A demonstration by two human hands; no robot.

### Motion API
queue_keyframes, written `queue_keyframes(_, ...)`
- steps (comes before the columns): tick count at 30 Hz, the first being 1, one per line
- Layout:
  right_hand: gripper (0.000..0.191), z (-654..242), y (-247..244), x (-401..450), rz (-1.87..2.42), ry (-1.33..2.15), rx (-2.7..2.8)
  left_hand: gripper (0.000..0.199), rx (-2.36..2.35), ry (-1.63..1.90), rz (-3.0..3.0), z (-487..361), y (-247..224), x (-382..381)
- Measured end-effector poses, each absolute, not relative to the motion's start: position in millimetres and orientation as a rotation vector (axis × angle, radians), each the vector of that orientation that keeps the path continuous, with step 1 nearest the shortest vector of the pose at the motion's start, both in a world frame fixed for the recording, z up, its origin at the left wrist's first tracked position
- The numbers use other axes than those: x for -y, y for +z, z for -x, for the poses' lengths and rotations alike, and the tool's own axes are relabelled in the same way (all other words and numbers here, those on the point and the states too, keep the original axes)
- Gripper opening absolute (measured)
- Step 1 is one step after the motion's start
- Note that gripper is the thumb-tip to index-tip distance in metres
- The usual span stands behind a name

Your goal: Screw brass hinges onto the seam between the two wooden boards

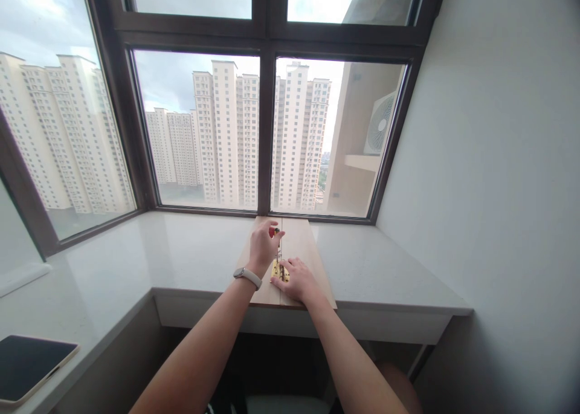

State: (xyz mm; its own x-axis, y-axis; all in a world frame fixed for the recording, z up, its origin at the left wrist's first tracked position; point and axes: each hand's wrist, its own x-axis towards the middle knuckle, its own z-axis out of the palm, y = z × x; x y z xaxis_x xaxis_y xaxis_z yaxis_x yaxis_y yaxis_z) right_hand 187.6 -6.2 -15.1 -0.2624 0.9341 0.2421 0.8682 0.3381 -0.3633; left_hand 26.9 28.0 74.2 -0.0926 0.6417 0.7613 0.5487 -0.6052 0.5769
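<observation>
A pale wooden board (pixel 296 239) lies on the white sill. Over its far part, my left hand (pixel 264 245), with a light band on the wrist, is closed in a pinch. Between its fingertips is a small red, dark and gold piece (pixel 272 231), partly hidden by the fingers. Nearer me, a flat yellow piece with dark parts (pixel 280 271) lies on the board. My right hand (pixel 296 279) holds it between thumb and fingers, covering its right side. Thin dark lines show between the two pieces; whether they are joined I cannot tell.
The white sill (pixel 199 251) runs along dark-framed windows, with a front edge near my forearms. A dark-screened tablet or phone (pixel 34 365) lies at the lower left. A white wall (pixel 489 148) rises on the right. Tall buildings stand outside.
</observation>
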Motion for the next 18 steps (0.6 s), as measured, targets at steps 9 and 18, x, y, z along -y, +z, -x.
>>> queue_keyframes(9, 0.074, -187.3, -16.9, 4.7, 1.561, 0.195, 2.198, 0.009, -1.238, 1.823, -2.068, -28.0, 72.4, -29.0)
queue_keyframes(18, 0.073, -187.3, -19.3, 2.2, 1.561, 0.187, 2.195, 0.006, -1.251, 1.854, -2.093, -28.8, 67.4, -31.4)
